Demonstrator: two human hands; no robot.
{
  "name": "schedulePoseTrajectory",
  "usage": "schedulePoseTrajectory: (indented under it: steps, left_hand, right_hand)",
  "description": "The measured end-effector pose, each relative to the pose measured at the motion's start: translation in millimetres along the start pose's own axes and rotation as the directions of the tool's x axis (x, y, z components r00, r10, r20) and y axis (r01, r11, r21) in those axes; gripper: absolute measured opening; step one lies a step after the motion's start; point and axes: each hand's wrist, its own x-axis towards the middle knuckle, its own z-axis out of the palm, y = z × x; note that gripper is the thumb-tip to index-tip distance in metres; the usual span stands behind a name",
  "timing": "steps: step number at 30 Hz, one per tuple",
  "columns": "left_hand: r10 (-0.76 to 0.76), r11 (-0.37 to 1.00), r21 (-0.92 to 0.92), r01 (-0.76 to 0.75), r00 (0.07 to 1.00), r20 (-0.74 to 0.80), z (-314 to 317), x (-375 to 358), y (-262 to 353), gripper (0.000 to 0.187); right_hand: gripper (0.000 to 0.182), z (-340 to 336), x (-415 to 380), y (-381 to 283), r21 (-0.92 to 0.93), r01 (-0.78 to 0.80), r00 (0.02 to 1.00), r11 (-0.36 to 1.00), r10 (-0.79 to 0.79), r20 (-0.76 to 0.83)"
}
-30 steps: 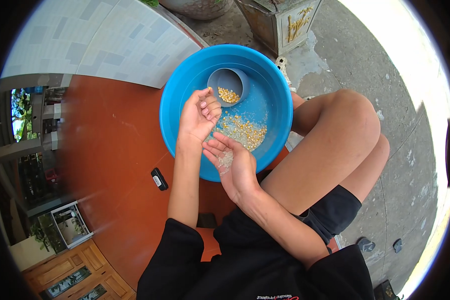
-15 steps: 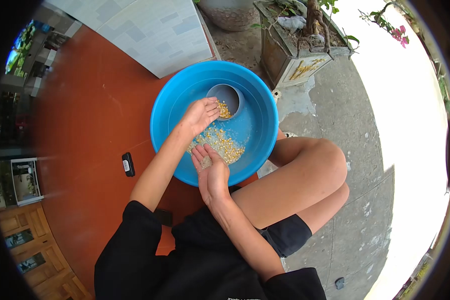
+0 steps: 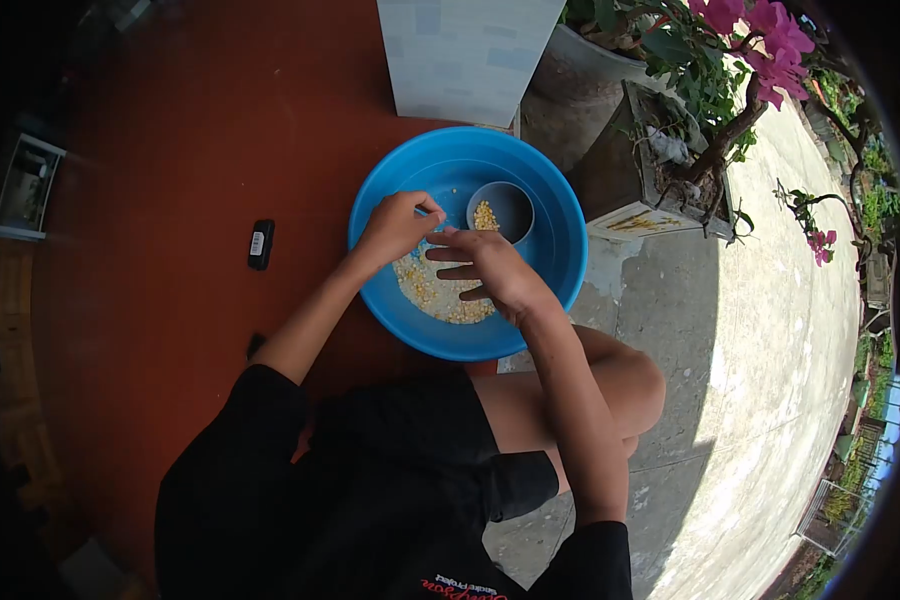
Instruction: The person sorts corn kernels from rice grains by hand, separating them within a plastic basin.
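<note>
A round blue basin (image 3: 370, 290) holds a loose spread of pale grains and yellow kernels (image 3: 430, 290) in its near part. Inside it, at the right, a grey bowl (image 3: 515, 212) has yellow kernels in it. My left hand (image 3: 398, 228) is over the basin's left side, its fingers curled together at the tips; anything between them is too small to make out. Over the grains, just left of and below the grey bowl, my right hand (image 3: 490, 268) has its fingers spread, palm down. Its thumb side is close to my left fingertips.
A black object with a white label (image 3: 260, 245) lies on the red floor (image 3: 170, 230) at the left. A pale tiled block (image 3: 460, 60) stands beyond the basin. Planters (image 3: 660, 190) with pink flowers (image 3: 770, 45) are at the upper right, beside grey concrete (image 3: 670, 310).
My right hand has turned from palm up with pale grains to palm down, fingers spread, and moved up. My left hand has curled its fingers. The camera view has shifted.
</note>
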Motion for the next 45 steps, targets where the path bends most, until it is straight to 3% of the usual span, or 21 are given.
schedulePoseTrajectory:
  steps: [1, 3, 5, 6, 7, 11, 12, 14, 15, 19, 22, 25, 31, 34, 36, 38, 39, 43, 45]
  left_hand:
    - [0.020, 0.991, 0.129, -0.023, 1.000, 0.019, -1, -9, -11, 0.029]
    - [0.072, 0.931, 0.353, -0.091, 0.995, 0.066, 0, -26, -29, 0.029]
    - [0.131, 0.829, 0.531, -0.176, 0.984, 0.121, 3, -36, -42, 0.029]
    - [0.090, 0.842, 0.515, -0.160, 0.983, 0.158, 7, -33, -48, 0.027]
    - [0.047, 0.855, 0.499, -0.140, 0.980, 0.196, 13, -30, -55, 0.026]
    - [-0.023, 0.897, 0.419, -0.142, 0.931, 0.364, 37, -30, -53, 0.025]
    - [-0.037, 0.917, 0.376, -0.134, 0.910, 0.414, 48, -30, -49, 0.025]
    - [0.094, 0.908, 0.328, -0.260, 0.891, 0.445, 76, -30, -45, 0.028]
    - [0.158, 0.898, 0.302, -0.320, 0.876, 0.456, 90, -32, -44, 0.030]
    - [0.268, 0.846, 0.299, -0.442, 0.836, 0.479, 141, -30, -32, 0.028]
    - [0.217, 0.891, 0.217, -0.399, 0.793, 0.569, 169, -22, -37, 0.024]
    - [-0.024, 0.887, 0.373, -0.272, 0.780, 0.625, 161, -21, -27, 0.020]
    - [0.083, 0.951, 0.178, -0.251, 0.766, 0.638, 112, -35, -29, 0.019]
    - [-0.094, 0.992, -0.016, 0.125, 0.816, 0.570, 90, -43, -28, 0.018]
    - [-0.202, 0.893, -0.238, 0.382, 0.813, 0.547, 77, -50, -27, 0.020]
    - [-0.307, 0.663, -0.480, 0.574, 0.794, 0.524, 65, -57, -28, 0.021]
    - [-0.304, 0.592, -0.575, 0.565, 0.817, 0.489, 63, -62, -18, 0.019]
    - [-0.140, 0.184, -0.781, 0.597, 0.802, 0.580, 60, -68, -28, 0.012]
    - [0.053, -0.014, -0.820, 0.572, 0.819, 0.571, 66, -73, -33, 0.011]
  right_hand:
    - [0.057, -10, 9, -6, -0.199, 0.056, 0.998, 0.978, -0.051, 0.027]
    - [0.046, -25, 30, -12, -0.562, 0.175, 0.984, 0.808, -0.141, 0.104]
    - [0.041, -36, 59, 7, -0.650, 0.297, 0.954, 0.700, -0.241, 0.177]
    - [0.040, -40, 73, 18, -0.686, 0.354, 0.933, 0.636, -0.286, 0.217]
    - [0.052, -42, 79, 26, -0.732, 0.327, 0.943, 0.597, -0.252, 0.216]
    - [0.048, -57, 103, 71, -0.857, 0.356, 0.920, 0.374, -0.303, 0.250]
    - [0.048, -54, 96, 68, -0.836, 0.356, 0.916, 0.418, -0.334, 0.223]
    - [0.048, -50, 81, 55, -0.794, 0.358, 0.903, 0.491, -0.399, 0.160]
    - [0.044, -54, 81, 58, -0.740, 0.448, 0.846, 0.502, -0.505, 0.170]
    - [0.042, -58, 52, 34, -0.778, 0.356, 0.878, 0.518, -0.471, 0.088]
    - [0.037, -56, 39, 24, -0.895, 0.140, 0.925, 0.424, -0.379, -0.036]
    - [0.032, -55, 38, 22, -0.947, 0.023, 0.937, 0.321, -0.338, -0.092]
    - [0.033, -57, 38, 21, -0.950, 0.022, 0.955, 0.311, -0.288, -0.072]
    - [0.033, -60, 44, 26, -0.943, 0.050, 0.955, 0.328, -0.293, -0.052]
    - [0.032, -63, 53, 36, -0.934, 0.086, 0.955, 0.346, -0.296, -0.022]
    - [0.031, -66, 60, 44, -0.915, 0.130, 0.952, 0.381, -0.305, 0.008]
    - [0.035, -67, 64, 44, -0.922, 0.152, 0.964, 0.356, -0.259, 0.059]
    - [0.028, -65, 57, 50, -0.843, 0.291, 0.917, 0.453, -0.383, 0.112]
    - [0.025, -63, 55, 53, -0.835, 0.311, 0.911, 0.454, -0.392, 0.127]
